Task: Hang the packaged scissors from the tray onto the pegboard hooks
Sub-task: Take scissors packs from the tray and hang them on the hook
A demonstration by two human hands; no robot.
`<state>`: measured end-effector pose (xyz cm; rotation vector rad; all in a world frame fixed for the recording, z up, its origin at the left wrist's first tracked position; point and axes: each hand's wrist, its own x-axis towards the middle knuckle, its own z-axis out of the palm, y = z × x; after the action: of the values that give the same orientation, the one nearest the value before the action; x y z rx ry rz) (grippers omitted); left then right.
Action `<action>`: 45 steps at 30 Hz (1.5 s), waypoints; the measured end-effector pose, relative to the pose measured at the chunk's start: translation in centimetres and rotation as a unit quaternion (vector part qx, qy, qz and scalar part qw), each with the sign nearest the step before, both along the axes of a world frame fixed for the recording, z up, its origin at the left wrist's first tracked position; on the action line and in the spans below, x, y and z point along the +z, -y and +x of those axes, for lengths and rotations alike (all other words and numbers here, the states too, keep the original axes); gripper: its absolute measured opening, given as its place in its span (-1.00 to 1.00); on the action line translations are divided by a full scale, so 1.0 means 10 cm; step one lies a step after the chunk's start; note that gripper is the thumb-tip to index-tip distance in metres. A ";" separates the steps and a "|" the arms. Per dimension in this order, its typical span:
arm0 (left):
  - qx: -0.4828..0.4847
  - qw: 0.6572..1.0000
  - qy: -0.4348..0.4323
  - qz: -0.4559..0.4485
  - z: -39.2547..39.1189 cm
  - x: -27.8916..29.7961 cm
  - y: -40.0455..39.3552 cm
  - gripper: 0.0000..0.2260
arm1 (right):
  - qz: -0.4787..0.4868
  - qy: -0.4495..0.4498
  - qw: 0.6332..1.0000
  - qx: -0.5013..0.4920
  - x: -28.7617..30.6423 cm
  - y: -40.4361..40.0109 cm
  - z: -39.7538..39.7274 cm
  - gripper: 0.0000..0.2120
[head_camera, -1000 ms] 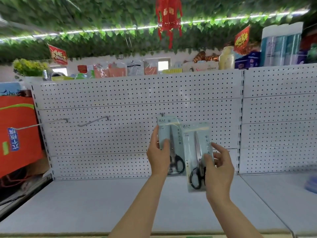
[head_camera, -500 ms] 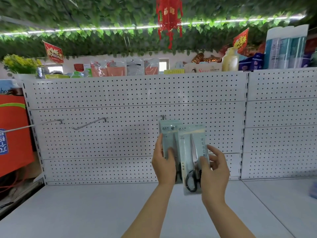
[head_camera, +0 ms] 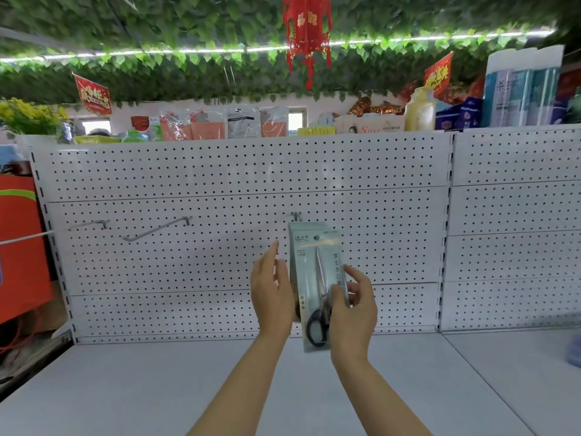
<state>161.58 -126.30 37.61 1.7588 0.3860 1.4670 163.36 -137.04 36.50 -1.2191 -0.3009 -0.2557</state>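
A pale blue-grey pack of black-handled scissors (head_camera: pixel 316 272) is in front of the white pegboard (head_camera: pixel 239 247), its top just below the middle hook (head_camera: pixel 295 216). Edges of more packs show stacked behind it. My right hand (head_camera: pixel 353 309) pinches the front pack at its right edge, near the handles. My left hand (head_camera: pixel 272 291) is beside the stack's left edge with fingers spread, holding nothing. Two bare hooks (head_camera: pixel 157 229) (head_camera: pixel 89 225) stick out of the board further left. The tray is out of view.
A white shelf (head_camera: pixel 157 382) runs below the pegboard, and a second pegboard panel (head_camera: pixel 515 231) stands to the right. An orange bag (head_camera: pixel 22 247) hangs at the left. Goods line the shelf top under green leaf garlands and a red lantern (head_camera: pixel 307 33).
The two packs that were side by side now sit one in front of the other under the middle hook. My left hand has let go and opened; my right hand moved left with its pack.
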 end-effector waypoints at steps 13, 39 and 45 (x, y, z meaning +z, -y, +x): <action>0.045 0.954 -0.216 0.203 0.20 0.33 -0.01 -0.41 | -0.016 -0.034 0.999 -0.019 -0.11 -0.31 0.23 -0.70; 0.156 0.877 -0.316 0.327 -0.92 0.36 0.20 -0.43 | -0.355 0.360 0.847 -0.165 0.14 0.76 -0.02 -0.57; 0.130 0.851 -0.318 0.397 -1.42 0.07 0.71 -0.51 | -0.399 0.427 0.778 -0.231 -0.01 1.32 -0.50 -0.59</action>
<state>147.36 -133.41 38.35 2.9866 0.3796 1.2580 158.36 -150.23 36.38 -1.9659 -0.9705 -1.2277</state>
